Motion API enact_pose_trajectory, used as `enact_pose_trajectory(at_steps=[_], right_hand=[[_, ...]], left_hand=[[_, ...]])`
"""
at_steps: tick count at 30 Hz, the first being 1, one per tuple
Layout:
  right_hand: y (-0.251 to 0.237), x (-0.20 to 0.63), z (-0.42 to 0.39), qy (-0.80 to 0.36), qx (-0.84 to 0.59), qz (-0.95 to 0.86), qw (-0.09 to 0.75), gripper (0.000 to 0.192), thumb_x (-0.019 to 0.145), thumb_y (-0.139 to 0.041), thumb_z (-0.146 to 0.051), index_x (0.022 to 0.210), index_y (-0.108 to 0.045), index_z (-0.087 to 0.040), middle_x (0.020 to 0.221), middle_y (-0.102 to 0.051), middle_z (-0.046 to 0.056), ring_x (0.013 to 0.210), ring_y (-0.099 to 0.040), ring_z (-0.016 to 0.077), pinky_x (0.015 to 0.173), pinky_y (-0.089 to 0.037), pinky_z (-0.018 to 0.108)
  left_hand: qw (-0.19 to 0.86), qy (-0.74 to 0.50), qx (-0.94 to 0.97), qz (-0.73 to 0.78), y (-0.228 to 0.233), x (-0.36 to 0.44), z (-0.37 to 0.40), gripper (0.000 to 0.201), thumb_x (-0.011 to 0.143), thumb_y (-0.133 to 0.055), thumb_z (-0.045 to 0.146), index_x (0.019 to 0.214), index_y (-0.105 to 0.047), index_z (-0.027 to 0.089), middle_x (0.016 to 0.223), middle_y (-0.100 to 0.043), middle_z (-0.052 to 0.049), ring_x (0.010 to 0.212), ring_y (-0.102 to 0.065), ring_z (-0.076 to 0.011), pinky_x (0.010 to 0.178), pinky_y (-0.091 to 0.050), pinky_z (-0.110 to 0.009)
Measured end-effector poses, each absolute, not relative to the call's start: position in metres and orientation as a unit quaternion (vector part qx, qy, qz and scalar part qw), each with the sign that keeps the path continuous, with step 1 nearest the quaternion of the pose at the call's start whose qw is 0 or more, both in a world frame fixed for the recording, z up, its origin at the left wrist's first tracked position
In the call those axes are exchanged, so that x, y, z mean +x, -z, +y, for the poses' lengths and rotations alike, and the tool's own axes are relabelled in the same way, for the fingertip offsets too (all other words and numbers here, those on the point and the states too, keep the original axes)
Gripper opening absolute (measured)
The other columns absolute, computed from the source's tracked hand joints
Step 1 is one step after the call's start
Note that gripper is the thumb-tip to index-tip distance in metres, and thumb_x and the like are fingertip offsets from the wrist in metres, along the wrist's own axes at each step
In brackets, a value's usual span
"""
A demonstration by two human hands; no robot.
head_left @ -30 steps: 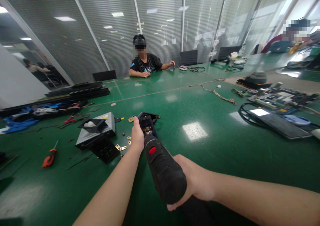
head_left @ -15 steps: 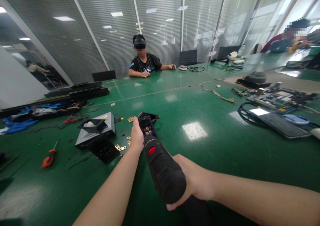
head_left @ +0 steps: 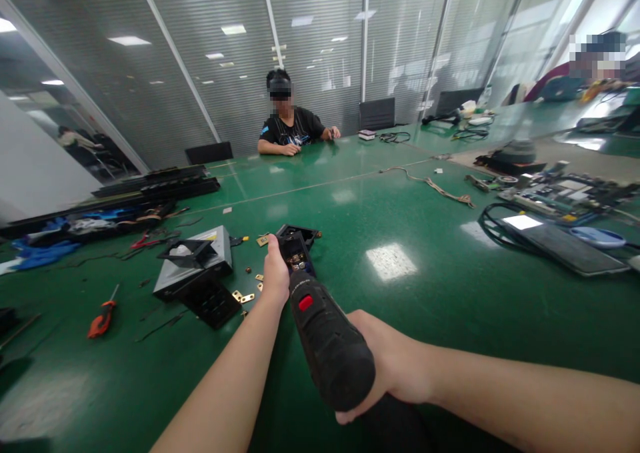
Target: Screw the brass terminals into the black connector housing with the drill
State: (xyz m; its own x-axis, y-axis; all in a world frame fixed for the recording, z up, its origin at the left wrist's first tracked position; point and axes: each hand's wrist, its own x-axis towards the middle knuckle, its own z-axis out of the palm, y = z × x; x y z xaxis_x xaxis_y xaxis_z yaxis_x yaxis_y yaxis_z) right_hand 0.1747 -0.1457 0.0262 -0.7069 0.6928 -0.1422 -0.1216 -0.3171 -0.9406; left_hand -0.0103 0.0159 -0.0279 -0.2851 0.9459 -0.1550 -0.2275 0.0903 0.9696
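Note:
My right hand [head_left: 383,356] is closed around the grip of a black cordless drill [head_left: 330,339] with a red switch on top. The drill points away from me, its front end at a black plastic housing [head_left: 296,249] with brass-coloured terminals inside. Gripping that housing from the left is my left hand [head_left: 276,276], thumb up along its edge. The drill body hides the bit and where it meets the housing. Another black part [head_left: 303,231] lies just behind. Several small brass plates [head_left: 243,297] are scattered left of my left hand.
To the left stand a grey metal box [head_left: 195,266], a black panel [head_left: 207,299] and an orange screwdriver [head_left: 103,319]. Blue gloves [head_left: 43,253] lie farther left. At right are a black flat device [head_left: 565,246] and circuit boards [head_left: 575,193]. A person [head_left: 293,123] sits across the table.
The view has shifted very slightly. My hands, the drill and the housing stay nearly as they were. The person opposite has drawn one hand inward.

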Motion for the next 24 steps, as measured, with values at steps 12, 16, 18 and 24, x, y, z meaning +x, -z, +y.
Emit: enact_pose_trajectory(at_steps=[12, 16, 18, 24], right_hand=[[-0.0260, 0.1768, -0.1449, -0.749, -0.270, -0.542, 0.268, 0.045, 0.044, -0.103, -0.037, 0.070, -0.074, -0.013, 0.073, -0.071, 0.003, 0.066, -0.063, 0.0173, 0.062, -0.053, 0.029], [-0.0264, 0.1767, -0.1452, -0.746, -0.274, -0.543, 0.269, 0.046, 0.043, -0.103, -0.037, 0.070, -0.074, -0.013, 0.074, -0.070, 0.003, 0.068, -0.063, 0.0177, 0.063, -0.053, 0.029], [-0.0263, 0.1764, -0.1452, -0.747, -0.276, -0.541, 0.271, 0.046, 0.043, -0.104, -0.037, 0.070, -0.074, -0.013, 0.074, -0.070, 0.003, 0.068, -0.063, 0.0178, 0.063, -0.053, 0.029], [-0.0267, 0.1759, -0.1456, -0.761, -0.276, -0.527, 0.259, 0.045, 0.041, -0.103, -0.034, 0.066, -0.072, -0.014, 0.070, -0.070, 0.003, 0.064, -0.062, 0.0168, 0.060, -0.052, 0.028]], left_hand=[[0.511, -0.594, 0.323, 0.531, 0.0281, -0.0103, 0.0176, 0.069, 0.098, -0.047, 0.075, 0.101, -0.078, 0.014, 0.097, -0.080, -0.015, 0.089, -0.078, -0.0273, 0.084, -0.063, -0.037], [0.496, -0.594, 0.324, 0.544, 0.0274, -0.0105, 0.0171, 0.069, 0.098, -0.048, 0.075, 0.103, -0.079, 0.014, 0.099, -0.080, -0.016, 0.094, -0.078, -0.0271, 0.085, -0.062, -0.035], [0.497, -0.591, 0.327, 0.545, 0.0282, -0.0112, 0.0180, 0.070, 0.098, -0.047, 0.076, 0.103, -0.079, 0.013, 0.099, -0.080, -0.016, 0.093, -0.078, -0.0268, 0.085, -0.062, -0.035], [0.503, -0.588, 0.339, 0.535, 0.0310, -0.0122, 0.0197, 0.075, 0.095, -0.046, 0.080, 0.102, -0.079, 0.013, 0.096, -0.079, -0.015, 0.086, -0.077, -0.0265, 0.083, -0.062, -0.037]])
